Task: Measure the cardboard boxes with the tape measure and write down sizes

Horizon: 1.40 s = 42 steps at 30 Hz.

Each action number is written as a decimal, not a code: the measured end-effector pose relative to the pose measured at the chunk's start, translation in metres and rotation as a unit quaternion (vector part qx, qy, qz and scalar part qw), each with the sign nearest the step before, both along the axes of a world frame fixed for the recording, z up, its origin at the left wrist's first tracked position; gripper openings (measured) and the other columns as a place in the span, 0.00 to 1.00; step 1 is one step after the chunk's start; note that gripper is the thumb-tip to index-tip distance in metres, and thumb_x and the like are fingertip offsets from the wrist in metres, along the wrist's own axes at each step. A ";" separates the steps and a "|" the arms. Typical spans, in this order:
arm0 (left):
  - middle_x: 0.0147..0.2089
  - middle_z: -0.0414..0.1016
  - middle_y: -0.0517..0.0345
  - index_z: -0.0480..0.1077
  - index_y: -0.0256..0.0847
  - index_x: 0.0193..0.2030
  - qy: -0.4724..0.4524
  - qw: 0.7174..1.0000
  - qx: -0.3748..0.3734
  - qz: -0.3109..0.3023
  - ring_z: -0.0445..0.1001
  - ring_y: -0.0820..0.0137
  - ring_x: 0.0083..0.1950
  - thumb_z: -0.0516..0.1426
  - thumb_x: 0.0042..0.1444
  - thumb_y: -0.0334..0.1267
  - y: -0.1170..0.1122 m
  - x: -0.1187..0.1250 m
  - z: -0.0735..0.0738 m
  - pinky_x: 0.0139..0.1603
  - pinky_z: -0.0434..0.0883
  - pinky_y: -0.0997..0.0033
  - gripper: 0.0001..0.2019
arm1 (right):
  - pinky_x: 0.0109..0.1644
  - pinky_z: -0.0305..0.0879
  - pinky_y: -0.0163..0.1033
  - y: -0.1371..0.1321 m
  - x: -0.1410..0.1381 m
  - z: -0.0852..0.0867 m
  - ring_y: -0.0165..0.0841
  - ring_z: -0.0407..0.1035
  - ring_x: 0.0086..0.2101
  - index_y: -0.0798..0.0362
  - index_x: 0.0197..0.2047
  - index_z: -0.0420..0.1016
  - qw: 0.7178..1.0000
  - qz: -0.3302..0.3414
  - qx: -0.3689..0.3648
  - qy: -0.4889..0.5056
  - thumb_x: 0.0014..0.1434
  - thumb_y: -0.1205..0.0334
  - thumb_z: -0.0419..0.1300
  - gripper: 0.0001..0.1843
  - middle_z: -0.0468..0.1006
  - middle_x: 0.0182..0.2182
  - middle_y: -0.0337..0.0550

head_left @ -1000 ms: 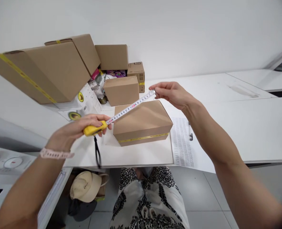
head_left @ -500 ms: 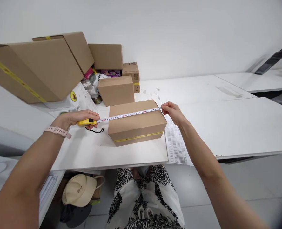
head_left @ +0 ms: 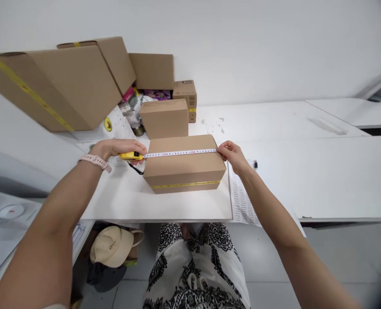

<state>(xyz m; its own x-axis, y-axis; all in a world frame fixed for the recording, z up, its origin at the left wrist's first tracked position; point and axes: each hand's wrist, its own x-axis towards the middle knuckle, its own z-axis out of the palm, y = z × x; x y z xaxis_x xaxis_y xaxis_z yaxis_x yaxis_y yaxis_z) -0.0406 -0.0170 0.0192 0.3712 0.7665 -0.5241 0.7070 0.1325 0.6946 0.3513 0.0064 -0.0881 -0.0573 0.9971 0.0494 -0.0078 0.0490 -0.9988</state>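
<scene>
A closed cardboard box (head_left: 184, 171) with a strip of yellow tape along its front lies on the white table in front of me. Stretched across its top is the white blade of a yellow tape measure (head_left: 130, 156). My left hand (head_left: 126, 149) grips the tape measure's case at the box's left edge, and a black wrist cord hangs below it. At the right edge of the box, my right hand (head_left: 231, 154) pinches the blade's end between thumb and fingers.
Large cardboard boxes (head_left: 71, 86) lean at the back left. A smaller box (head_left: 166, 120) stands behind the measured one, beside packed goods. Printed sheets (head_left: 243, 201) lie under my right forearm. Caps (head_left: 111, 246) sit below the table (head_left: 113, 206) on the left.
My left hand has moved right with the case, up to the box's left edge, so less blade shows. The right hand still pinches the end. The view has shifted slightly.
</scene>
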 end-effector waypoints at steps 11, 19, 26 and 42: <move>0.30 0.79 0.51 0.76 0.37 0.29 -0.009 0.996 -0.077 0.034 0.77 0.66 0.33 0.66 0.46 0.42 0.007 -0.007 -0.007 0.35 0.75 0.71 0.10 | 0.26 0.53 0.33 -0.003 -0.004 0.001 0.26 0.57 0.23 0.52 0.27 0.70 0.999 -0.013 -0.033 0.004 0.42 0.60 0.69 0.12 0.66 0.19 0.35; 0.27 0.79 0.50 0.76 0.36 0.26 -0.011 0.997 -0.080 0.014 0.77 0.66 0.30 0.67 0.43 0.41 0.011 -0.004 -0.006 0.33 0.75 0.71 0.10 | 0.25 0.52 0.33 -0.003 -0.004 0.002 0.25 0.57 0.22 0.52 0.26 0.71 0.999 -0.016 -0.033 -0.003 0.41 0.60 0.69 0.11 0.67 0.19 0.35; 0.29 0.81 0.49 0.77 0.35 0.26 0.017 0.996 -0.084 0.010 0.78 0.66 0.30 0.69 0.43 0.41 0.011 -0.001 -0.001 0.34 0.76 0.70 0.11 | 0.24 0.53 0.33 -0.004 -0.005 0.005 0.26 0.57 0.22 0.52 0.25 0.71 0.999 -0.021 -0.038 -0.007 0.41 0.60 0.70 0.11 0.67 0.19 0.36; 0.28 0.81 0.50 0.77 0.35 0.26 -0.001 0.996 -0.083 -0.015 0.77 0.66 0.29 0.68 0.42 0.41 0.012 -0.002 0.000 0.32 0.75 0.71 0.11 | 0.23 0.55 0.33 -0.003 -0.004 0.002 0.26 0.58 0.22 0.52 0.22 0.69 0.999 -0.016 -0.026 -0.008 0.40 0.58 0.70 0.13 0.67 0.19 0.37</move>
